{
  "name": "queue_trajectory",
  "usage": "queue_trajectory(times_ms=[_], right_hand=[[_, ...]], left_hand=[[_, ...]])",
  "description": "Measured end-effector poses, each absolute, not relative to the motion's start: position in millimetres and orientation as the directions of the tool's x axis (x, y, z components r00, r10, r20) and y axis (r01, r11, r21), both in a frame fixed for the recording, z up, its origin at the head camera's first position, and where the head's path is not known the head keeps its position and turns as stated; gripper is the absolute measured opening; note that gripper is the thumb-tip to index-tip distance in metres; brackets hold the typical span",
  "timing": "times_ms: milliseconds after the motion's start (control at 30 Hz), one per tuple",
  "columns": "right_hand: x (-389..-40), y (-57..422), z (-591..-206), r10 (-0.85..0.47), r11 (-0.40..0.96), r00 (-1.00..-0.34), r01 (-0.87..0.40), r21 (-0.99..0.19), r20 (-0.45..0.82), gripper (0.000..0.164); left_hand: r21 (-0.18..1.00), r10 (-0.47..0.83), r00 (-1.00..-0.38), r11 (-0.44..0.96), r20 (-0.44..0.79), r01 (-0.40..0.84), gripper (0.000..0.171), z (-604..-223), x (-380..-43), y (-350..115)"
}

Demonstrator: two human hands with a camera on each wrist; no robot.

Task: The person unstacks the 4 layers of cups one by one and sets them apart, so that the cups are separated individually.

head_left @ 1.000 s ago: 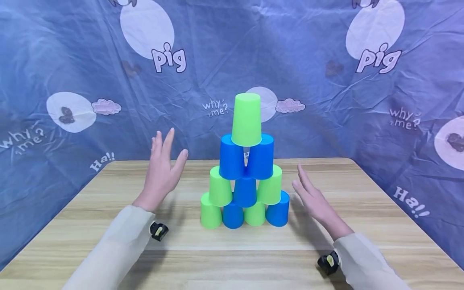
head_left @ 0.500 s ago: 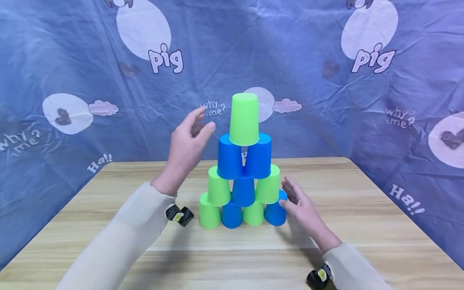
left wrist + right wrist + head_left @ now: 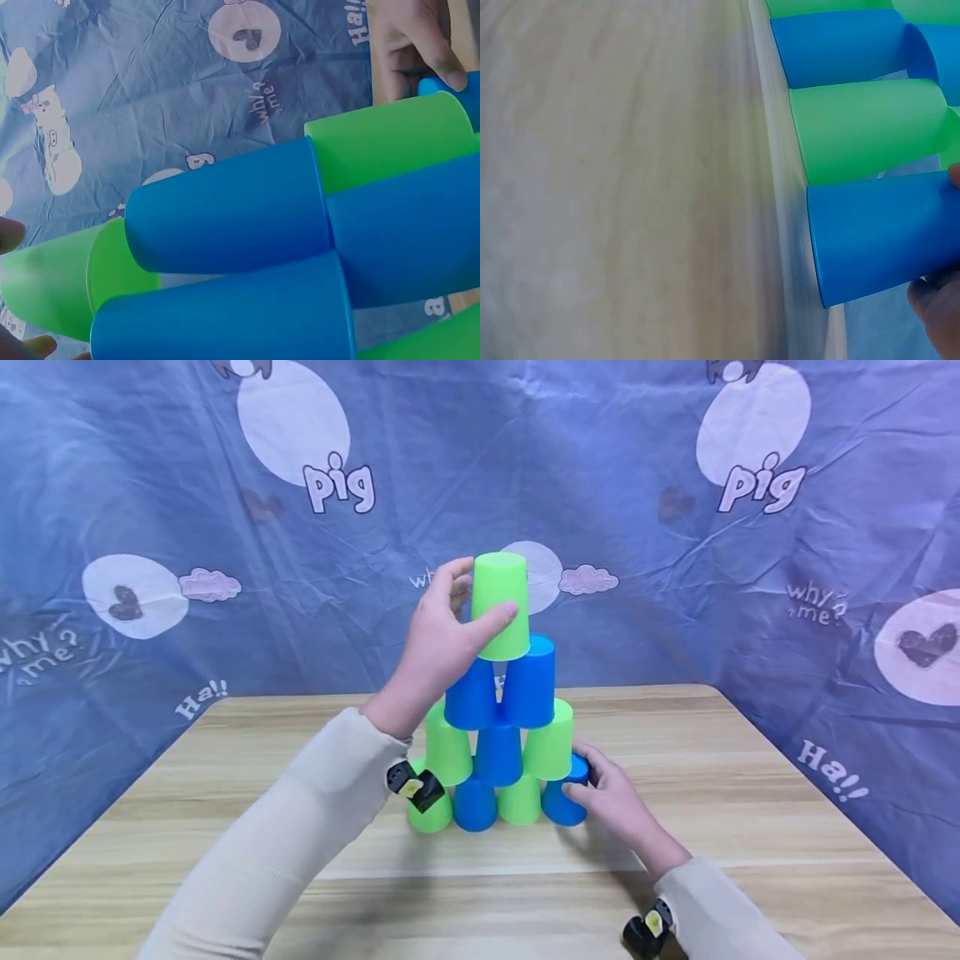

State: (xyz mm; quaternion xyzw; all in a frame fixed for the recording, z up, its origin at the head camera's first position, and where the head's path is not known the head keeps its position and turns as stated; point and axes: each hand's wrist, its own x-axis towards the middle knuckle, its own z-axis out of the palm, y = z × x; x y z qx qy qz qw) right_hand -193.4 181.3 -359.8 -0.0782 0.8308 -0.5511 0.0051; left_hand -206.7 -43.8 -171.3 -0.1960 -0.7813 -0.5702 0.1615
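A pyramid of upside-down green and blue plastic cups stands on the table. Around the single green cup point(image 3: 500, 578) at the top, my left hand point(image 3: 442, 631) has its thumb across the front and its fingers at the far left side; in the left wrist view this green cup point(image 3: 49, 281) lies between the fingertips. Two blue cups point(image 3: 529, 685) bear it. Down at the right end of the bottom row, my right hand point(image 3: 618, 802) holds a blue cup point(image 3: 562, 802) between thumb and fingers. The right wrist view shows this blue cup point(image 3: 885, 232) against the fingers.
The third row down has green cups on both sides of a blue cup point(image 3: 498, 756). In the bottom row, green and blue cups alternate, with a green cup point(image 3: 430, 814) at the left end. A printed blue cloth point(image 3: 630, 468) hangs behind the wooden table point(image 3: 480, 893).
My left hand has moved right and up to the top green cup, its thumb now across it. My right hand has come in leftward onto the lower right blue cup. The pyramid stands as before.
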Motion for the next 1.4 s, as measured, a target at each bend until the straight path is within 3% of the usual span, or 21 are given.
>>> queue_trajectory(times_ms=[733,1000,1400], right_hand=[[-201,185,-359,-0.147,0.455,-0.987,-0.120,-0.883,0.058,0.055],[-199,184,-363,-0.151,0.466,-0.987,-0.116,-0.877,0.050,0.057],[-206,190,-361,-0.203,0.457,-0.975,-0.179,-0.871,0.094,0.058]], left_hand=[[0.807,0.067,-0.843,0.258,0.534,0.531,0.058,-178,-207,-40],[0.756,-0.006,-0.770,0.198,0.638,0.624,0.057,-177,-197,-45],[0.688,-0.108,-0.689,0.274,0.716,0.672,0.061,-169,-192,-73]])
